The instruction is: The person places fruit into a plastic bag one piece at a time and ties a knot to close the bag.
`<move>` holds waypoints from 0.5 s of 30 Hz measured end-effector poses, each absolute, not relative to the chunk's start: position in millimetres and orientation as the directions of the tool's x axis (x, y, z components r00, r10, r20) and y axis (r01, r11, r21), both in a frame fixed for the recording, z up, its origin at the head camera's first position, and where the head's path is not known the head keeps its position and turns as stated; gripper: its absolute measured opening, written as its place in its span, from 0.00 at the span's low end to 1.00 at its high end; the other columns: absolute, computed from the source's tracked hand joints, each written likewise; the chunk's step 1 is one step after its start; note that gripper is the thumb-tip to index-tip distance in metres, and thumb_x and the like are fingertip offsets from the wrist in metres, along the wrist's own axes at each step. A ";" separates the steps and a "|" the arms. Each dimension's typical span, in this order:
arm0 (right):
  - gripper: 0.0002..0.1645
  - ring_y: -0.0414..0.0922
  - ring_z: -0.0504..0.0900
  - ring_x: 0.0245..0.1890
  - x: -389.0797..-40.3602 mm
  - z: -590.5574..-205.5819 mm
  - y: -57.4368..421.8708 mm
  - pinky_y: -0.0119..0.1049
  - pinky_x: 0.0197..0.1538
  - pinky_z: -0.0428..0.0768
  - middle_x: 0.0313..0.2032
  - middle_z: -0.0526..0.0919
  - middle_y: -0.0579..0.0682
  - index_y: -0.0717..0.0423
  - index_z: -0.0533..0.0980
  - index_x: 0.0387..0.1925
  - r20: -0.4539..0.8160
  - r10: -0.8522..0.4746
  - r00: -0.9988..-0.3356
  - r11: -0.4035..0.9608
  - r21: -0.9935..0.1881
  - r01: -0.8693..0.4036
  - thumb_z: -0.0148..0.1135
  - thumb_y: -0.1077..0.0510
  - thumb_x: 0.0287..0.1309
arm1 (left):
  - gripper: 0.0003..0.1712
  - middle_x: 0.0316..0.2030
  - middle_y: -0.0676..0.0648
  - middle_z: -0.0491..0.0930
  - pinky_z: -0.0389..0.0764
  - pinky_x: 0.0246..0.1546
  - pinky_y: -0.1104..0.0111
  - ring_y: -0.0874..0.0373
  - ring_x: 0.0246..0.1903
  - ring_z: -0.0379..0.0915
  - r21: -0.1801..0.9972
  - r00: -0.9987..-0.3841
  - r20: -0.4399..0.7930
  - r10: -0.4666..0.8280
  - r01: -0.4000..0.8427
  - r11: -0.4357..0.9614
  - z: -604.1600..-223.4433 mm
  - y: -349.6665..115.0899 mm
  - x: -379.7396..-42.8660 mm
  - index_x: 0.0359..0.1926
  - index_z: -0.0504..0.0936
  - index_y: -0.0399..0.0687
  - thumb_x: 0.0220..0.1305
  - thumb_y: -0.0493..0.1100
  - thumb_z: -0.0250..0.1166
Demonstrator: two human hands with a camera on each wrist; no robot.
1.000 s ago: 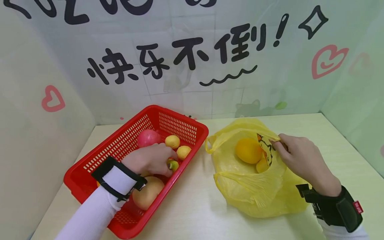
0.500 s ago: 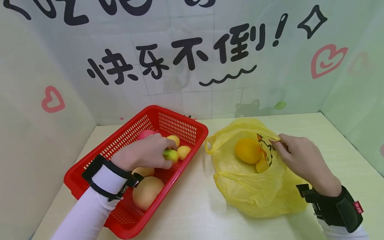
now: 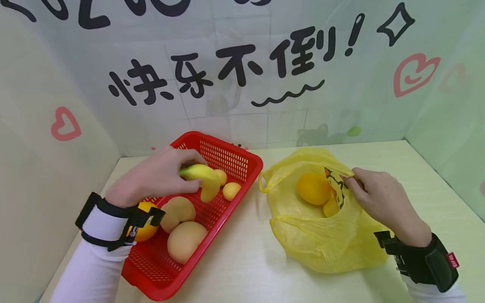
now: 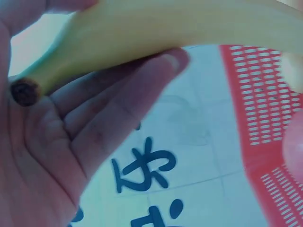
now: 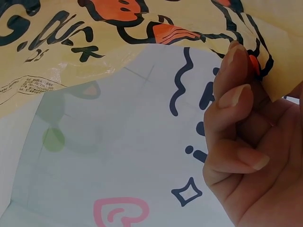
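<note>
Okay, your left hand [image 3: 159, 174] is grasping the banana [image 3: 208, 179]: thumb and fingers [image 4: 128, 94] round its stem half, stem end against your palm in the left wrist view. Banana is over the far part of the basket [image 3: 231, 158], looks raised off its floor. Can't tell if it clears the rim.

Relation that matters, my read: bag [image 3: 314, 248] sits right of the banana, with the basket's right rim and a strip of bench [image 3: 246, 261] between. Banana's long axis leaves your fingers heading right, then curves to the near side, so the tip points near-right. Left hand is right at it; your right hand [image 3: 382, 200] is well apart, at the bag's far-right side.

Right hand: pinching the bag's right edge, mouth spread. Right wrist view has those fingers curled at the printed edge.

Inside the bag: big yellow fruit [image 3: 313, 188], small yellow fruit [image 3: 331, 208] just near-right of it.

Basket: small lemon [image 3: 231, 191] right of the banana, another [image 3: 221, 176] partly hidden behind it; a low swing could knock them. Orange [image 3: 147, 225] by your left wrist, near pale fruit [image 3: 187, 242] and far pale fruit [image 3: 177, 212] to its right. Pink fruit [image 4: 294, 142] shows only in the left wrist view.
</note>
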State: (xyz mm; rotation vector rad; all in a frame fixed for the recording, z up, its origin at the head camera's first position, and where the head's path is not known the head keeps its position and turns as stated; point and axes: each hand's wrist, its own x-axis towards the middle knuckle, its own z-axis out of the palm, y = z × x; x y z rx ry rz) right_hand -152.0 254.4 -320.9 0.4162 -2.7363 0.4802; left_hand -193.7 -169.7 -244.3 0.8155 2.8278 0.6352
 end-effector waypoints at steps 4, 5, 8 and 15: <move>0.20 0.37 0.55 0.14 -151.5 -320.8 254.9 0.29 0.22 0.54 0.14 0.57 0.42 0.51 0.65 0.19 0.367 -0.225 -0.903 0.901 -0.274 -0.336 0.56 0.58 0.68 | 0.15 0.32 0.53 0.81 0.77 0.29 0.70 0.59 0.27 0.73 0.480 -0.818 0.134 0.560 0.548 0.685 -236.7 -173.7 -192.2 0.47 0.80 0.50 0.58 0.43 0.67; 0.20 0.37 0.55 0.14 -151.5 -320.6 254.6 0.29 0.22 0.54 0.14 0.57 0.42 0.51 0.64 0.19 0.369 -0.225 -0.902 0.901 -0.274 -0.337 0.56 0.58 0.68 | 0.14 0.32 0.53 0.82 0.78 0.29 0.71 0.59 0.28 0.74 0.486 -0.809 0.169 0.562 0.565 0.667 -235.9 -173.4 -192.2 0.47 0.80 0.50 0.59 0.42 0.67; 0.20 0.37 0.54 0.14 -151.4 -320.6 254.2 0.29 0.22 0.54 0.14 0.57 0.42 0.51 0.64 0.19 0.366 -0.226 -0.903 0.899 -0.278 -0.337 0.56 0.58 0.68 | 0.14 0.31 0.54 0.82 0.78 0.30 0.71 0.60 0.28 0.74 0.484 -0.797 0.253 0.548 0.595 0.641 -234.4 -169.5 -191.2 0.48 0.80 0.50 0.60 0.44 0.66; 0.20 0.36 0.54 0.14 -152.0 -320.7 252.9 0.29 0.22 0.54 0.14 0.57 0.42 0.50 0.65 0.19 0.366 -0.231 -0.902 0.899 -0.275 -0.342 0.56 0.58 0.68 | 0.14 0.32 0.49 0.82 0.73 0.28 0.73 0.56 0.28 0.71 0.589 -0.826 0.394 0.403 0.564 0.579 -236.9 -151.4 -189.3 0.49 0.83 0.46 0.63 0.42 0.64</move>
